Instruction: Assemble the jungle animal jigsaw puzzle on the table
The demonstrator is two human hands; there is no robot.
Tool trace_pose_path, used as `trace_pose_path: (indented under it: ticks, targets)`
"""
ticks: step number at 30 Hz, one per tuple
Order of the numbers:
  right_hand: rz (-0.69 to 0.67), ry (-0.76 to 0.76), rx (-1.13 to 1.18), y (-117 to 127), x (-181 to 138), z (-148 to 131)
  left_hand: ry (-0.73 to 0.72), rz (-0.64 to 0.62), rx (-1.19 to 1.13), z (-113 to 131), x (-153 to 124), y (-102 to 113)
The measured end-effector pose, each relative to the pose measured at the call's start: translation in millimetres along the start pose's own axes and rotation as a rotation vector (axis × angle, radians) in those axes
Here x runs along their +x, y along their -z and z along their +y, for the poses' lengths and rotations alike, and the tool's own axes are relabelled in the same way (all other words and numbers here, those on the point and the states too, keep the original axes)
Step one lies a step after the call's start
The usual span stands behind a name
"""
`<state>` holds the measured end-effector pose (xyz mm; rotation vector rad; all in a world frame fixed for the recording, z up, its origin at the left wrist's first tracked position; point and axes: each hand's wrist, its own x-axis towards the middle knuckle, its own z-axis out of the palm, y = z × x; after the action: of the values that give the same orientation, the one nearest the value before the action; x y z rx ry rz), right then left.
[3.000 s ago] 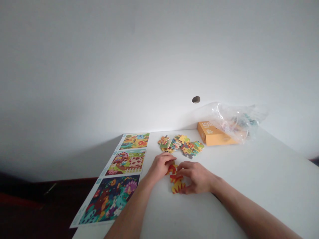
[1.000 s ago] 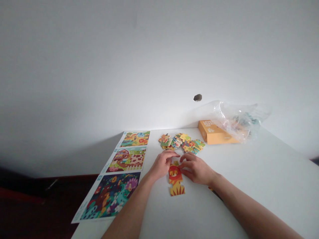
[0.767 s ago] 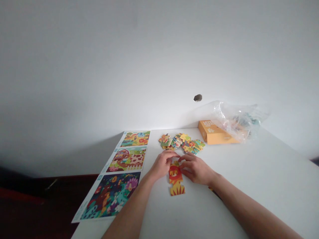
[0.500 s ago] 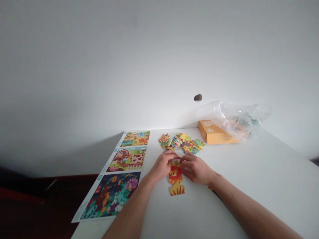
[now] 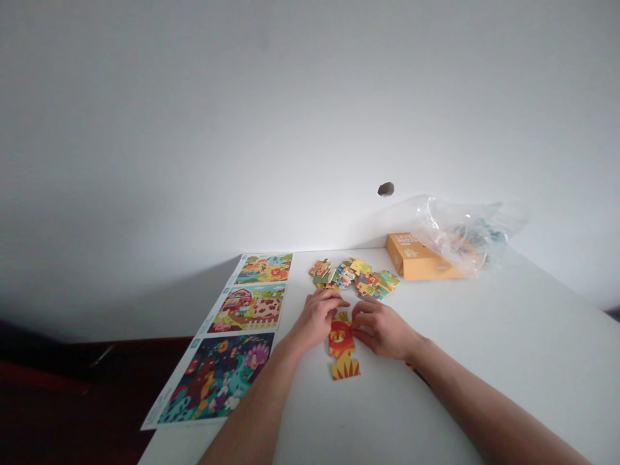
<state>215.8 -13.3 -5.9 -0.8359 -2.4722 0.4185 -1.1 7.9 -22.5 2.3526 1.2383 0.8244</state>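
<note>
We see joined lion pieces (image 5: 343, 349) lying flat on white table (image 5: 508, 336), well inward from left edge. Our left hand (image 5: 317, 320) has fingers half curled at their far-left end; our right hand (image 5: 382, 328), fingers bent, has tips at right side of lion head. Whether either hand pinches something, we cannot tell. Loose pieces (image 5: 362, 274) lie heaped toward far edge; right of them, orange box (image 5: 431, 268), partly under clear bag (image 5: 448, 226). Three printed pictures (image 5: 225, 371) run along left edge.
</note>
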Motion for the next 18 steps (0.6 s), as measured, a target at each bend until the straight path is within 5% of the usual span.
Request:
trace_pose_path:
  ticks: [18]
  targets:
    - [-0.043, 0.076, 0.044, -3.2, 1.3, -8.2, 0.001, -0.032, -0.046, 2.3, -0.2, 1.0]
